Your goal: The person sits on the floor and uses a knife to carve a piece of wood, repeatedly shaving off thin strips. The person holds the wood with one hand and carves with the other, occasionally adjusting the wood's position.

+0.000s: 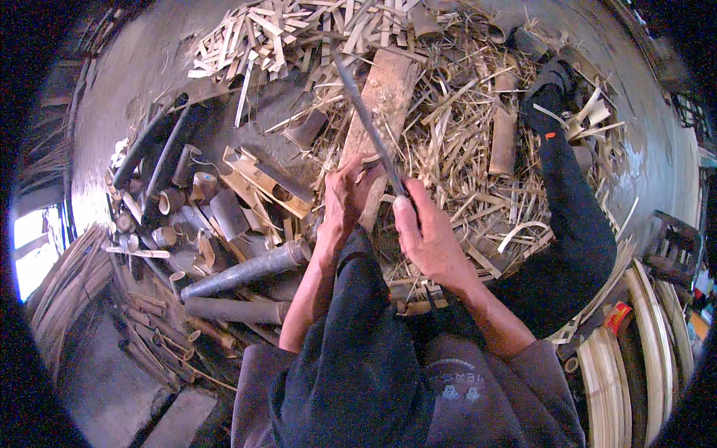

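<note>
My right hand (pixel 427 235) is wrapped round the handle of a long knife (pixel 364 116), its narrow grey blade slanting up and away to the left. Close to the blade, my left hand (pixel 346 193) is closed on a small bamboo piece (pixel 370 160), of which only a pale end shows. Beneath both lies a worn wooden board (pixel 390 84), dusted with shavings. Whether the blade touches the bamboo piece, I cannot tell.
Cut bamboo strips (pixel 258 33) are heaped at the far side. Bamboo shavings (pixel 452 138) litter the floor right of the board. Bamboo tubes (pixel 243 270) crowd the left. My outstretched leg (pixel 571 194) bounds the right, with long pale strips (pixel 603 373) beside me.
</note>
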`<state>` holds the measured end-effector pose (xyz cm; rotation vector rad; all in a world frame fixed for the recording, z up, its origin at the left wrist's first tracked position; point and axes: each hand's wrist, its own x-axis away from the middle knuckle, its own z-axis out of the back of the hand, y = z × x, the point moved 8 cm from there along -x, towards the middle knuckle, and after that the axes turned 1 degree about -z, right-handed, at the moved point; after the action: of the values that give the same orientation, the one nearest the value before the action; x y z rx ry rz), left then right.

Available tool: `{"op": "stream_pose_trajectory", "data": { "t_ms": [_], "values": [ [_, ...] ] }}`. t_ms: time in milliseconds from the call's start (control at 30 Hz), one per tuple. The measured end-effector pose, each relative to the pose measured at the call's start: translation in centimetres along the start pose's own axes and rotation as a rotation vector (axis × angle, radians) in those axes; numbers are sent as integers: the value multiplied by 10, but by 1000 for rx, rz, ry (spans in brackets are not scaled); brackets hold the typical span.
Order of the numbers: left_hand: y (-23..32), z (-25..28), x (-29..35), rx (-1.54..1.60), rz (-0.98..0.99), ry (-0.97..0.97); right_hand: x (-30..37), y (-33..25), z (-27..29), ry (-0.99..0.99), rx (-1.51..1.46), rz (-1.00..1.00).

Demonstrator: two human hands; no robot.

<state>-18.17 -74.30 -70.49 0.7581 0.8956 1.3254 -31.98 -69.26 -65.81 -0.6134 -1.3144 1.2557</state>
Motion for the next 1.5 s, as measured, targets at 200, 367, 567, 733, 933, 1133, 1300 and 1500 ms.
{"op": "stream_pose_trajectory", "data": {
  "t_ms": [200, 367, 567, 733, 933, 1133, 1300, 1500],
  "values": [
    [-1, -1, -4, -38, 39, -49, 1, -14, 12, -40, 59, 1],
    [10, -2, -8, -115, 24, -56, -1, -3, 9, 71, 80, 85],
    [6, 7, -10, -190, -55, -27, -4, -1, 10, 139, 163, 292],
    [57, 25, -28, -133, -47, -22, 3, -42, 30, 129, 133, 265],
    [-29, -19, 1, -158, -337, -27, -20, 1, 13, 162, 248, 236],
    [-18, -44, -17, -264, -96, -275, -30, 41, 47, 374, 449, 314],
    [-37, -62, -23, -89, 20, -326, -35, 41, 79, 449, 538, 261],
    [-26, -59, -34, -102, -56, -426, -41, 70, 68, 214, 157, 114]
  ]
}}
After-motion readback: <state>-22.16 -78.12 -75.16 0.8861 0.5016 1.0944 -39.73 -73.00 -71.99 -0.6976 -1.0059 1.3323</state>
